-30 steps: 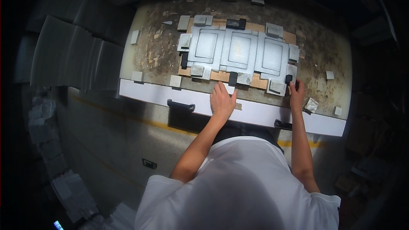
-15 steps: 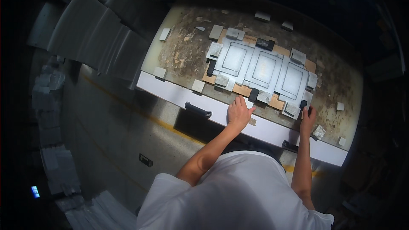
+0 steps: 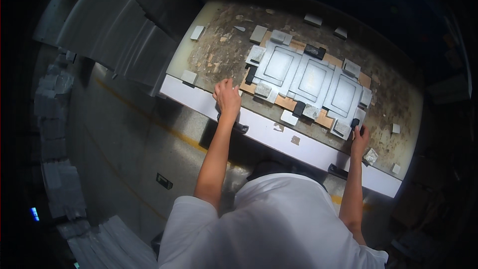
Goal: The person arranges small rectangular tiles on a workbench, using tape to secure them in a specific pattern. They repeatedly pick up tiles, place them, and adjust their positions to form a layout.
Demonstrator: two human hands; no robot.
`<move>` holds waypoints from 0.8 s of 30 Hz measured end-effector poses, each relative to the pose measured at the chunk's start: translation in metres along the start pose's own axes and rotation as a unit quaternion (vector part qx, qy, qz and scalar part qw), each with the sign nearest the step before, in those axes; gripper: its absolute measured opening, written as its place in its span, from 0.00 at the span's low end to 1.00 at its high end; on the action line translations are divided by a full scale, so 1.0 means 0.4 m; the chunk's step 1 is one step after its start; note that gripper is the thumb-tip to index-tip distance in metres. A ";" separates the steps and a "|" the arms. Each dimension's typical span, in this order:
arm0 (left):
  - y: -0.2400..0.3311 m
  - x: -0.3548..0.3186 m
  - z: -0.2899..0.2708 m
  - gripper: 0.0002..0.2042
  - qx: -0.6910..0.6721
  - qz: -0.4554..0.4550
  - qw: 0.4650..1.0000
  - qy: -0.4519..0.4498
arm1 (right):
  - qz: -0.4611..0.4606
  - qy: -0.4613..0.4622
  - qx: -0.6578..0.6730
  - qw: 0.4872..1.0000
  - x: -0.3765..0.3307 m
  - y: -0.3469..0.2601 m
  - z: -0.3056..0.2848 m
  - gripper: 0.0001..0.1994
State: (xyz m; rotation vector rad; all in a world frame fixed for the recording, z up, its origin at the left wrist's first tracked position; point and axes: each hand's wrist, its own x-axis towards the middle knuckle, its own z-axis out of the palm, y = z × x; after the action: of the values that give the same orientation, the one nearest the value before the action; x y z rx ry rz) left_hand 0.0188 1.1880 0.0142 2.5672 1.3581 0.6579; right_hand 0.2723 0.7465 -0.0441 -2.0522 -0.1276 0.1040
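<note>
My left hand (image 3: pixel 227 98) is at the front edge of the worktable, its fingers curved down over a small white block that it mostly hides. On the right, my right hand (image 3: pixel 360 142) has its fingertips and thumb closed on a small black block (image 3: pixel 355 123) at the near right corner of a pale panel (image 3: pixel 313 80). That panel carries three framed rectangles and lies flat on the table. Around its rim stand grey-white blocks (image 3: pixel 351 67), black blocks (image 3: pixel 250 75) and brown wooden pieces (image 3: pixel 285 102). Between my hands, another white block (image 3: pixel 289 117) rests near the front edge.
The worktable (image 3: pixel 209 45) has a stained, flaking top and a white front edge with black handles (image 3: pixel 338 171). Loose blocks (image 3: pixel 197 33) lie around its sides, and a rough pale chunk (image 3: pixel 370 157) sits beyond my right hand. Grey sheets (image 3: pixel 99 20) stand at the left.
My left hand has left the white block near the panel's front and moved left to another block along the table edge. My right hand stays at the black block.
</note>
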 end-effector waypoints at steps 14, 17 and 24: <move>-0.034 0.011 0.091 0.08 -0.169 0.036 0.984 -0.048 | -0.009 0.031 -0.031 0.999 0.003 0.021 0.001 0.19; -0.048 -0.006 0.101 0.08 -0.170 0.032 0.984 -0.034 | -0.005 0.018 -0.045 0.999 -0.010 -0.006 -0.005 0.19; -0.048 0.018 0.102 0.07 -0.172 0.003 0.983 -0.070 | 0.012 0.035 -0.055 0.998 0.002 0.006 0.001 0.19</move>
State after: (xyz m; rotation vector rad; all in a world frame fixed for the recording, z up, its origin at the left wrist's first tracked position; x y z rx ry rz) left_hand 0.0267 1.2073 -0.0264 2.2946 1.0858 0.6362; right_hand 0.2731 0.7456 -0.0465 -2.1643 -0.0667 0.0397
